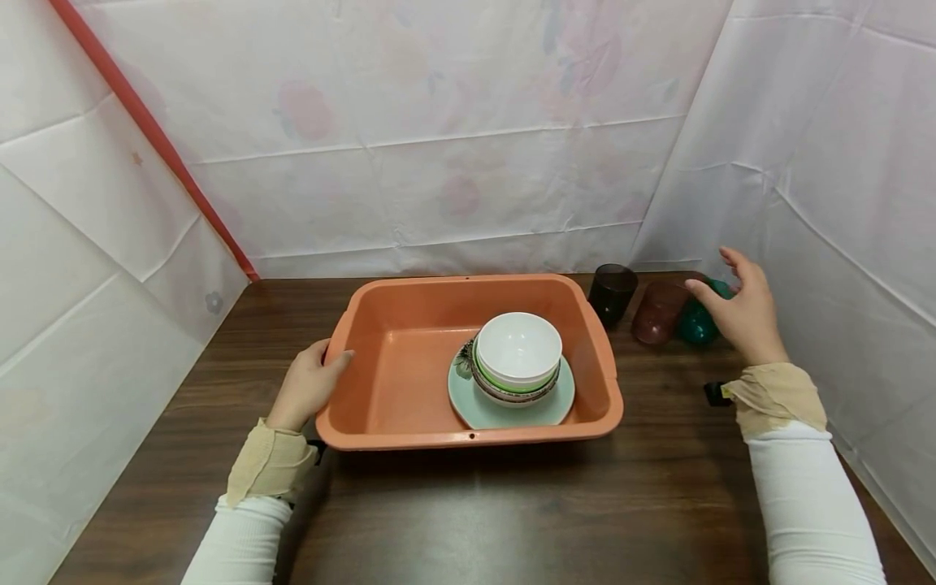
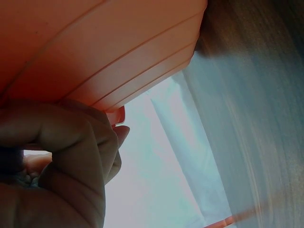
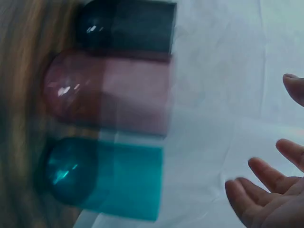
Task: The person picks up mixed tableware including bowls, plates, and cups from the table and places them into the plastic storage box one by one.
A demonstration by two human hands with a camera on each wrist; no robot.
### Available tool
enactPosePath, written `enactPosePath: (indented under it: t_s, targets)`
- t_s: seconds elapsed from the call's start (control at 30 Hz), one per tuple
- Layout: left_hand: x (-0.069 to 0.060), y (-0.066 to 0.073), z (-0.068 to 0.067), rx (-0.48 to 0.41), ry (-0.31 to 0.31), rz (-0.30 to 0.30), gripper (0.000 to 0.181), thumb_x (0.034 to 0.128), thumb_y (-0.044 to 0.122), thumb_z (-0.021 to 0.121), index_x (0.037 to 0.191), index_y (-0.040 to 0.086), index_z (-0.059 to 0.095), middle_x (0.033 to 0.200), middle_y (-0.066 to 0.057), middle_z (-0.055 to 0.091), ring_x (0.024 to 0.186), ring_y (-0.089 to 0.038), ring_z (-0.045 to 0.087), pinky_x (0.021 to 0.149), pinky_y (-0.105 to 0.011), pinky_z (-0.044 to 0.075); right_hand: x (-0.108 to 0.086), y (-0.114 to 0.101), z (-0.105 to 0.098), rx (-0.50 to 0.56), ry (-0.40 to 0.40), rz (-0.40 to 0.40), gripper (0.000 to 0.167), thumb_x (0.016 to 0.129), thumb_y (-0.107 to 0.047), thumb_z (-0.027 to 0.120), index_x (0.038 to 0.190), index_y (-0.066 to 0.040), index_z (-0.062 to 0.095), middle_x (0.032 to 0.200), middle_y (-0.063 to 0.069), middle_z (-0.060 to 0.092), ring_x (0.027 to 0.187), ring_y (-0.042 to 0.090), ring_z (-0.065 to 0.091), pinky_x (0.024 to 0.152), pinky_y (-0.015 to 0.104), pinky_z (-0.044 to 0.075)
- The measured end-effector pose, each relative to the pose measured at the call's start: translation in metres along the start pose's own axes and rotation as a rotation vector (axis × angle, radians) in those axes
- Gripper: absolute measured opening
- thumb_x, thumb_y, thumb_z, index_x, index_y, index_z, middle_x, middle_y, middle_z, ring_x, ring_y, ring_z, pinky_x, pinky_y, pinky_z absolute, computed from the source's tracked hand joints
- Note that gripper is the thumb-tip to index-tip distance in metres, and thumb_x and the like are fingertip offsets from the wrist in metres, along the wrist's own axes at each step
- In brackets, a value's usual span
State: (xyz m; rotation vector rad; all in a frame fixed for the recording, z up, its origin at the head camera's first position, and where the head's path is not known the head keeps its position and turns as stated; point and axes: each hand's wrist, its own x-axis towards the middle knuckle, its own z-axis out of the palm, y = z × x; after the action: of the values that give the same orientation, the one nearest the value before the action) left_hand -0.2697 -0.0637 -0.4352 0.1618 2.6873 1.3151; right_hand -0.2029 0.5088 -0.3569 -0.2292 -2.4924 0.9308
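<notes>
I find the left hand [image 1: 307,386] pinching the tub [image 1: 409,441] mid-frame, the right hand [image 1: 747,313] spread near the green cup [image 1: 697,325], right of centre. Closing squarely, clear of the red cup [image 1: 658,315], seems advisable.

Room lies left inside the orange basin [image 1: 409,440]; stacked bowls [image 1: 519,349] block its right; three cups [image 1: 656,315] stand outside that side.

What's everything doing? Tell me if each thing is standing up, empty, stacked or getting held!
Orange basin: right way up, with dishes in it.
White bowl: empty, top of the stack.
Lower bowls: nested under the white bowl.
Pale green plate: under the bowls.
Black tumbler: upright.
Pink tumbler: upright.
Teal tumbler: upright.
Left hand: gripping the basin's rim.
Right hand: holding nothing, fingers apart.
</notes>
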Motion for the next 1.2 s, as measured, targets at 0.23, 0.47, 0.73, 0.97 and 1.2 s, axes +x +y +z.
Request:
enactPosePath:
  t_s: [0.23,0.47,0.73,0.97,1.2]
  targets:
    - [0.000,-0.001,0.000,-0.006,-0.006,0.001,0.057,0.1031,0.037,0.045,0.140,-0.006,0.042,0.116,-0.025,0.062,0.085,-0.021,0.067,0.070,-0.032,0.056,0.001,0.028,-0.004,-0.029,-0.035,0.066,0.084,0.095,-0.037,0.062,0.158,-0.011,0.013,0.160,0.028,0.013,0.146,0.050,0.014,0.115,0.067,0.015]
    - [0.000,-0.001,0.000,-0.016,-0.014,-0.017,0.057,0.1029,0.037,0.046,0.141,-0.005,0.042,0.116,-0.025,0.062,0.083,-0.020,0.067,0.070,-0.032,0.057,0.004,0.050,0.000,-0.052,-0.063,0.120,0.087,0.095,-0.039,0.058,0.158,-0.007,0.007,0.159,0.032,0.009,0.145,0.053,0.012,0.114,0.068,0.015]
    - [0.000,0.001,0.000,-0.019,-0.013,-0.016,0.056,0.1030,0.036,0.046,0.141,-0.006,0.042,0.115,-0.025,0.062,0.081,-0.018,0.068,0.068,-0.031,0.057,0.004,0.064,0.005,-0.052,-0.046,0.154,0.085,0.095,-0.036,0.058,0.156,0.000,0.011,0.156,0.036,0.014,0.143,0.054,0.016,0.115,0.065,0.017]
    - [0.000,0.000,0.000,-0.023,-0.015,-0.009,0.057,0.1030,0.037,0.046,0.141,-0.006,0.041,0.116,-0.025,0.062,0.083,-0.020,0.068,0.069,-0.032,0.057,0.005,0.073,0.012,-0.062,-0.079,0.196,0.085,0.096,-0.039,0.054,0.155,0.003,0.009,0.155,0.038,0.012,0.141,0.056,0.017,0.112,0.068,0.019]
    - [0.000,-0.001,0.000,-0.024,-0.011,-0.005,0.057,0.1029,0.037,0.046,0.141,-0.005,0.042,0.116,-0.025,0.062,0.083,-0.020,0.068,0.069,-0.032,0.057,0.009,0.076,0.019,-0.051,-0.058,0.234,0.085,0.096,-0.035,0.054,0.154,0.005,0.007,0.155,0.038,0.011,0.141,0.056,0.017,0.113,0.066,0.020]
